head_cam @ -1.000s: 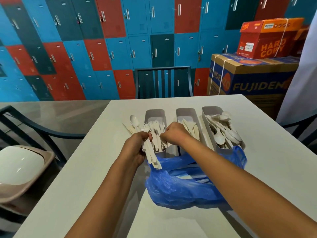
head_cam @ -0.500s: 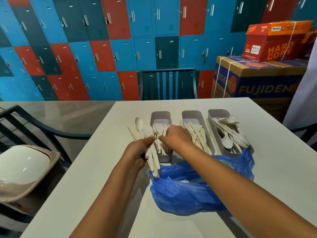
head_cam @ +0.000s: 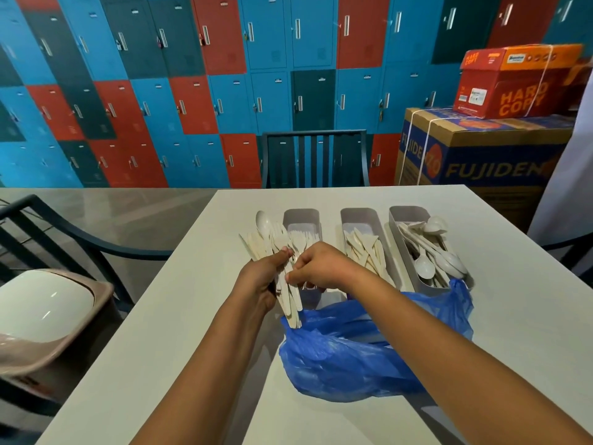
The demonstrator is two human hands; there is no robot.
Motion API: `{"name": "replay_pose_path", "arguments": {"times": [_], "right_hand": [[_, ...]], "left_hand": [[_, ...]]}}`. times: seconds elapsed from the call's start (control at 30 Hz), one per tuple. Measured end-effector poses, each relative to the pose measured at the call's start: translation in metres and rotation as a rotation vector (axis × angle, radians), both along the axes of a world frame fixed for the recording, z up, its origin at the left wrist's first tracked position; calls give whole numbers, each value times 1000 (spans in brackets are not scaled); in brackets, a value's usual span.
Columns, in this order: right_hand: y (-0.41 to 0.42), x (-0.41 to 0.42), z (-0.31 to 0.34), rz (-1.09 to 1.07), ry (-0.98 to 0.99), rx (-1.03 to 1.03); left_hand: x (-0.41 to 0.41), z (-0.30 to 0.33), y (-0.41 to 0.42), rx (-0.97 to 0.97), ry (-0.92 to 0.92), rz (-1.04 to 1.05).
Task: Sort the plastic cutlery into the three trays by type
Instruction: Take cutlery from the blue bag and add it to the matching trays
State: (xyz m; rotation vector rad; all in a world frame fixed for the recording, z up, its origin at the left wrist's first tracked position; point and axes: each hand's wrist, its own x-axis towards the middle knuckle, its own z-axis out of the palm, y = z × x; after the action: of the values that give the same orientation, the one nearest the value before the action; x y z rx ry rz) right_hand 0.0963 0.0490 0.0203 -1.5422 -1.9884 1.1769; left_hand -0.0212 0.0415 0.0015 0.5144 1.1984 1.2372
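backdrop: lockers (head_cam: 224, 101) in blue, red and dark teal fill the wall behind a white table (head_cam: 179, 309).
landmark: middle tray (head_cam: 361, 220), one of three grey trays side by side on the table.
middle tray contents: knives (head_cam: 364, 252), piled lengthwise.
left of middle tray: fork tray (head_cam: 301, 218), forks (head_cam: 303, 237) showing at its far half; near half hidden behind the hands.
right of middle tray: spoon tray (head_cam: 407, 215) with spoons (head_cam: 430, 258), some bowls overhanging its far rim.
left hand (head_cam: 261, 277): closed round a mixed cutlery bundle (head_cam: 276, 248), held just left of the fork tray; one spoon bowl and fork tines fan out on top, handles stick out below the fist.
right hand (head_cam: 321, 268): fingertips pinched narrow on one piece in the bundle, over the fork tray; which type, cannot tell.
nearer than middle tray: crumpled blue plastic bag (head_cam: 353, 358), touching the trays' near ends.
beyond middle tray: dark chair (head_cam: 314, 155) at the table's far edge; cardboard boxes (head_cam: 487, 146) stacked to its right.
far left of table: bin (head_cam: 45, 316) with white swing lid.
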Motion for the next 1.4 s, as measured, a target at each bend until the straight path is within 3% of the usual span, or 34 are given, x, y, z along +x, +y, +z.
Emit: {"name": "replay_pose_path", "arguments": {"times": [0.3, 0.43, 0.57, 0.9, 1.23, 1.4], "right_hand": [[10, 9, 2, -58, -30, -56], [15, 9, 2, -74, -187, -1], [26, 3, -9, -167, -240, 26], [38, -6, -16, -134, -380, -14], [46, -6, -26, -232, -277, 56], [43, -4, -30, -225, -376, 158]], "left_hand": [[-5, -6, 1, -7, 17, 7], [-4, -8, 2, -24, 30, 27], [-2, -8, 3, -40, 27, 48], [-3, -10, -1, -47, 24, 69], [-6, -14, -1, -70, 18, 70], [-5, -12, -2, -64, 18, 59]]}}
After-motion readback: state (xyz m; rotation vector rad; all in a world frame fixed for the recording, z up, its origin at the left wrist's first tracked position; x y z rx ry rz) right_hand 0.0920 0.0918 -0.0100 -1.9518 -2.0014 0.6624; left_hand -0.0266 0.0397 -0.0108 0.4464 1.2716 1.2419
